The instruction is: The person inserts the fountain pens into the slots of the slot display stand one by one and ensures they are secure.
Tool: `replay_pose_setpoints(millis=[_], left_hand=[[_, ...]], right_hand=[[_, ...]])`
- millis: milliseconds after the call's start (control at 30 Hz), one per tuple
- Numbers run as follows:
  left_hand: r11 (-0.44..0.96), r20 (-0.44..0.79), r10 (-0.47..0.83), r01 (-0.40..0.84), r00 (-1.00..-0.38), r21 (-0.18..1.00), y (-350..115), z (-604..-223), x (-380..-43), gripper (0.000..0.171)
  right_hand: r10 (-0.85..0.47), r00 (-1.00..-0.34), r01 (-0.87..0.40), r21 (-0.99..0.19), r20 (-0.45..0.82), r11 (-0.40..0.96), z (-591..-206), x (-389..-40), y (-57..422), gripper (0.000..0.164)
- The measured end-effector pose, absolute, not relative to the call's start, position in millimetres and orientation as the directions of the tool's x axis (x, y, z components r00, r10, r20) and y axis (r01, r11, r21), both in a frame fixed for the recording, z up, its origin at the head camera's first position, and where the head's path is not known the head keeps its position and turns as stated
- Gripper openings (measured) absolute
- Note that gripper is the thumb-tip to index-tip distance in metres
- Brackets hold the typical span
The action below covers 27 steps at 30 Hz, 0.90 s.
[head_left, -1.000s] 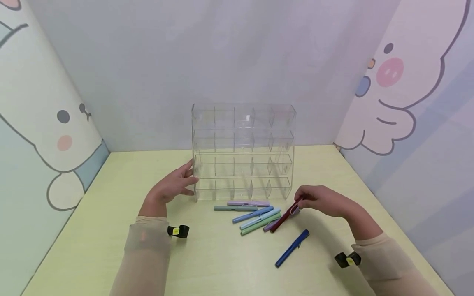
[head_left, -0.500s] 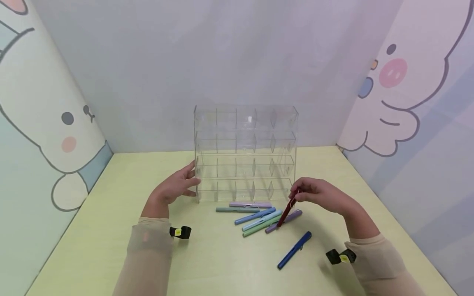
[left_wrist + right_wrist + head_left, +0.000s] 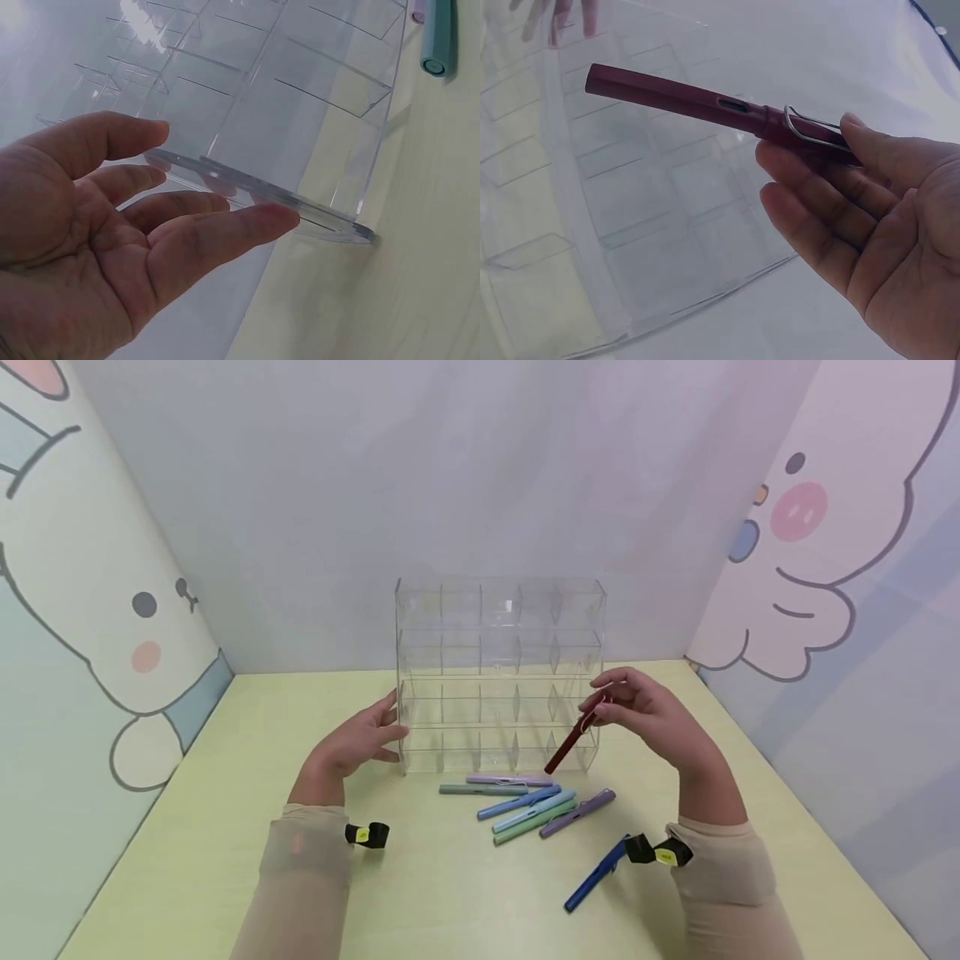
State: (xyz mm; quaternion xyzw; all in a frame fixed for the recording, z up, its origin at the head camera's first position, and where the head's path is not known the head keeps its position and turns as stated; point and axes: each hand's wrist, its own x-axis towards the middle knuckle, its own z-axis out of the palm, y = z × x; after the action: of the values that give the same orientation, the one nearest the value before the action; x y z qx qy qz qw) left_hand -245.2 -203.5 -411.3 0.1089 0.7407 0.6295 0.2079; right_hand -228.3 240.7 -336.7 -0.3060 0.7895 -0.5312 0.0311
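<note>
My right hand (image 3: 645,714) pinches a dark red fountain pen (image 3: 573,742) by its clip end, between thumb and fingertips. Its barrel slants down to the left, in front of the lower right compartments of a clear acrylic rack (image 3: 498,727). In the right wrist view the pen (image 3: 671,97) shows a wire clip and a small window in its barrel. My left hand (image 3: 356,743) is at the rack's left side, its fingers spread and fairly straight. The left wrist view has its fingertips (image 3: 281,215) against the side panel (image 3: 255,187).
Before the rack lie several pens: lilac (image 3: 506,780), grey-green (image 3: 472,789), blue (image 3: 517,802), light blue (image 3: 534,812), green (image 3: 528,825) and purple (image 3: 573,814). A dark blue pen (image 3: 596,877) lies nearer, beside the right wrist camera (image 3: 660,850). A pale wall stands behind the rack.
The right hand has lifted the dark red pen off the purple one and carried it up and away, to in front of the rack's lower right. The left hand has stayed at the rack's side.
</note>
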Motion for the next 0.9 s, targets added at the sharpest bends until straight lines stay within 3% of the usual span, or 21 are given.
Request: replay_pose_setpoints(millis=[400, 900], left_hand=[[0.212, -0.171, 0.423, -0.087, -0.890, 0.973, -202.9, -409.7, -247.0, 0.075], [0.213, -0.175, 0.421, -0.090, -0.890, 0.973, -203.1, -408.0, -246.4, 0.076]], right_hand=[[-0.375, -0.812, -0.490, -0.872, 0.448, 0.019, -339.9, -231.9, 234.9, 0.028], [-0.155, -0.820, -0.513, -0.828, 0.551, -0.225, -344.8, -236.0, 216.4, 0.024]])
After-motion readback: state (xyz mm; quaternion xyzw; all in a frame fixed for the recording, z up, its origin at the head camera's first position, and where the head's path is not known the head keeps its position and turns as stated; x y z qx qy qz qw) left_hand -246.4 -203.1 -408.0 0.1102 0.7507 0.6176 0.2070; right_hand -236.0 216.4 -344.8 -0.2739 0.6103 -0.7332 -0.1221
